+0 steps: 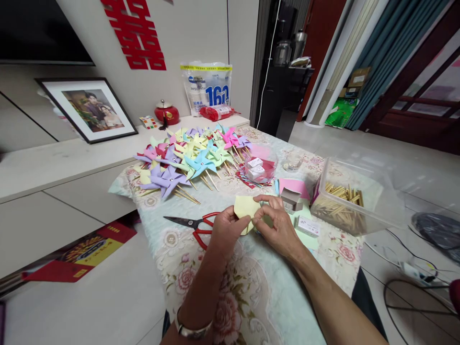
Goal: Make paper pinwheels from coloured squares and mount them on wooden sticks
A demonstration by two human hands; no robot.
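Between my two hands is a piece of pale yellow paper (246, 207), partly curled over. My left hand (227, 227) pinches its lower left side between thumb and fingers. On the other side, my right hand (273, 221) grips the paper's right edge, its thumb and forefinger meeting close to my left thumb. Red-handled scissors (194, 224) lie on the cloth just left of my left hand, blades pointing left. Beyond my hands is a heap of coloured paper pinwheels (201, 162) on thin sticks. Right of my right hand lie an opened small box (291, 199) and a white small box (307, 226).
A clear plastic bin (373, 211) with many short tan sticks stands at the table's right. A round clear container (261, 165) holds small boxes. Floral cloth (230, 306) covers the table. A framed photo (89, 110) and a red pot (167, 114) stand on the cabinet.
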